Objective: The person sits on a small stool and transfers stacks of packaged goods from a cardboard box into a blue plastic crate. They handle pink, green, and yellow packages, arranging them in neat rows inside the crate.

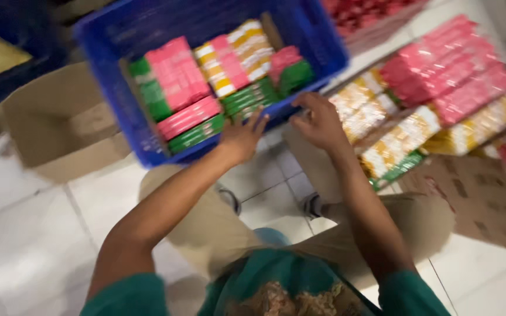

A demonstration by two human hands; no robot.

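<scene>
White floor tiles (30, 246) fill the lower field, and we crouch over them, knees in tan trousers (206, 228). At twelve o'clock from our hands stands a blue plastic crate (323, 41), packed with flat packets in pink (177, 73), green (197, 134) and yellow-and-white (253, 50) wrappers, set in rows. Our left hand (242, 137) rests on the crate's near rim, fingers spread wide, its fingertips reaching over the green packets. Our right hand (321, 122) lies just beside it at three o'clock, fingers loosely curled against the same rim; we cannot tell whether it grips anything. At nine o'clock sits an open cardboard box (60, 123), touching the crate's side. From two to four o'clock, pink, yellow and green packets (440, 88) lie on low shelving, with flattened cardboard (481, 199) below. Motion blur softens the details.
</scene>
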